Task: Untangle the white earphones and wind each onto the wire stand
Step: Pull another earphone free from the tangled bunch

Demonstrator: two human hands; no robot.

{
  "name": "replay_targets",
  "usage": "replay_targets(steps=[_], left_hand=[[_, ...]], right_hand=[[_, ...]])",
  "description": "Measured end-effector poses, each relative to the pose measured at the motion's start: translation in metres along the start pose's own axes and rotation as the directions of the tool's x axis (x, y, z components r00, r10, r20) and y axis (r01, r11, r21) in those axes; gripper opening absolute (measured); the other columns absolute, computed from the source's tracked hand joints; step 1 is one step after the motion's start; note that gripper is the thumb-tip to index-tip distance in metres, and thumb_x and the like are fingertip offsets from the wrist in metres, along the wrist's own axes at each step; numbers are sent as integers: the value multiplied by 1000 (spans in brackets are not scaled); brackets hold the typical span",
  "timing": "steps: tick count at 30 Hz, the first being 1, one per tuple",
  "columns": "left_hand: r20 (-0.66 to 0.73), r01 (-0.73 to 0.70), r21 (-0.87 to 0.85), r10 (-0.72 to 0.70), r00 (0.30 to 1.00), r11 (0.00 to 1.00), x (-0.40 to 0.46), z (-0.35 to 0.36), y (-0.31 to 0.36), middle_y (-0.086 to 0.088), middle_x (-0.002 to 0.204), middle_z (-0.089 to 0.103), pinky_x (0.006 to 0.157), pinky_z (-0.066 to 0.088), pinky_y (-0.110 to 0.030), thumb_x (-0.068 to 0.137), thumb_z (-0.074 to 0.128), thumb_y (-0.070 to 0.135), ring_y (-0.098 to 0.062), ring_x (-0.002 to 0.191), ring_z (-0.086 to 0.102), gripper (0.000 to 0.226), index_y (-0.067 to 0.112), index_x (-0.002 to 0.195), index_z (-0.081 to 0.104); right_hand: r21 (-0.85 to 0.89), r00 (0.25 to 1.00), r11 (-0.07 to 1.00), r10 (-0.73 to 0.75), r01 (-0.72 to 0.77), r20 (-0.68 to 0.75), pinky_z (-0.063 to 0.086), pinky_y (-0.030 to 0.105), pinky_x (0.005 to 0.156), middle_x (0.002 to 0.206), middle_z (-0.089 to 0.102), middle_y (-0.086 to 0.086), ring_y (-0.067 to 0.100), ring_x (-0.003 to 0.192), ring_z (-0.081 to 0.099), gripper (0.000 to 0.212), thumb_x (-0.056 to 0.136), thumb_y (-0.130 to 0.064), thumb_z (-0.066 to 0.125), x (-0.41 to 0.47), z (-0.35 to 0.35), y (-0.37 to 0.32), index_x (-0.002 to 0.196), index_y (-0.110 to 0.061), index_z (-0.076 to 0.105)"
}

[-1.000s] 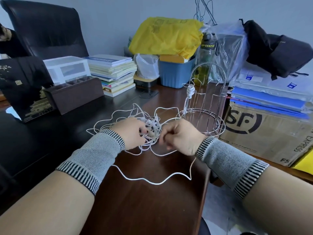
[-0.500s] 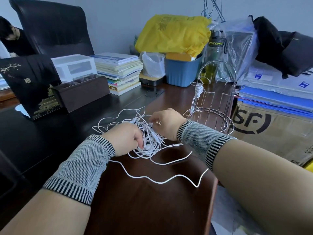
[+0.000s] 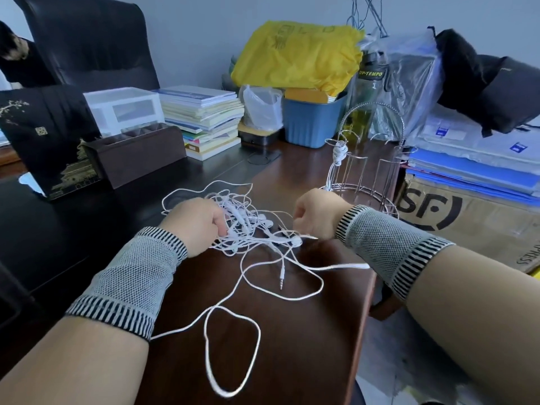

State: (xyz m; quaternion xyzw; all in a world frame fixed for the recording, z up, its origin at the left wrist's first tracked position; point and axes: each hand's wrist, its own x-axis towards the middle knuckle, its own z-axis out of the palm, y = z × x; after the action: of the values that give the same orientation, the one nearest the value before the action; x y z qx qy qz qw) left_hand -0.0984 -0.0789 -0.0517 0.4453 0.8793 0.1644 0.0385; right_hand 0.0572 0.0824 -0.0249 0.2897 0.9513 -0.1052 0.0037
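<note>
A tangle of white earphones (image 3: 248,226) lies on the brown desk (image 3: 292,331), with loose loops trailing toward me and a jack plug (image 3: 282,277) lying free. My left hand (image 3: 195,220) grips the left side of the tangle with curled fingers. My right hand (image 3: 317,214) is a fist at the tangle's right side and pinches a white cord there. Behind my right hand stands the wire stand (image 3: 368,171), and one white earphone (image 3: 339,150) is wound on its left prong with its cord hanging down.
A dark pen box (image 3: 137,153), a stack of books (image 3: 204,118) and a blue bin (image 3: 312,118) line the desk's back. A cardboard box (image 3: 467,220) and blue folders (image 3: 473,171) crowd the right. The desk's edge (image 3: 362,317) runs near my right forearm.
My right hand has pulled a cord out to the right, away from the tangle. More loose cord and a jack plug now lie spread on the desk toward me.
</note>
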Motion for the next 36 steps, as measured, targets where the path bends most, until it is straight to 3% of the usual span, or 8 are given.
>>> replay_targets(steps=[2,5,10,14,21,30,34,36], left_hand=[[14,21,-33,-21,1000,999,0,0,1,6,123,65,82,46,-26,89,50,0,-19,101,61,42,29,62,65],[14,45,-65,-45,999,997,-1,-2,1,4,116,68,55,38,-21,89,48,0,-11,66,54,43,27,59,63],[-20,71,-105,-74,997,992,-2,-4,1,3,104,71,45,30,-21,92,52,8,-6,50,39,41,27,57,59],[-56,76,-117,-83,995,990,-2,-5,3,8,72,60,48,30,-24,93,49,8,-8,52,43,39,31,63,62],[-97,98,-85,-106,990,992,-2,-4,1,4,109,71,87,50,-32,93,49,13,-19,94,61,32,29,78,71],[-126,185,-4,-184,975,983,2,-1,-3,-5,87,70,62,48,-32,95,50,17,-25,73,62,31,11,68,64],[-130,226,43,-218,967,973,5,-4,-1,-15,95,67,76,51,-41,96,47,16,-34,92,63,25,5,90,68],[-154,250,9,-245,957,968,5,-4,-1,-15,90,65,68,45,-37,97,41,18,-30,81,59,30,4,88,66]], right_hand=[[29,993,999,-36,39,-108,51,27,87,105,69,0,21,99,63,21,88,-19,54,4,-2,-5,99,-19,72],[29,993,993,-110,111,-32,49,31,96,115,66,-2,20,107,62,25,91,-18,54,13,0,-18,111,-21,69],[-34,988,989,-144,146,51,50,32,96,117,65,-3,19,105,61,28,92,-31,57,27,13,-31,116,-21,67],[26,992,993,-120,119,30,50,29,94,110,67,-3,19,103,62,27,92,-37,57,29,15,-23,109,-20,70],[326,964,945,77,10,-255,49,27,76,87,67,0,22,88,64,18,83,-34,63,23,2,16,88,-17,64],[693,832,716,332,85,-445,56,48,78,73,70,11,34,74,66,34,58,-45,50,1,-4,38,70,-15,60],[739,784,658,378,145,-491,55,52,75,70,67,17,38,71,63,36,59,-46,47,-3,0,40,64,-12,55],[739,791,655,365,156,-491,55,51,73,64,66,17,31,61,60,32,65,-40,48,-6,3,40,63,-9,56]])
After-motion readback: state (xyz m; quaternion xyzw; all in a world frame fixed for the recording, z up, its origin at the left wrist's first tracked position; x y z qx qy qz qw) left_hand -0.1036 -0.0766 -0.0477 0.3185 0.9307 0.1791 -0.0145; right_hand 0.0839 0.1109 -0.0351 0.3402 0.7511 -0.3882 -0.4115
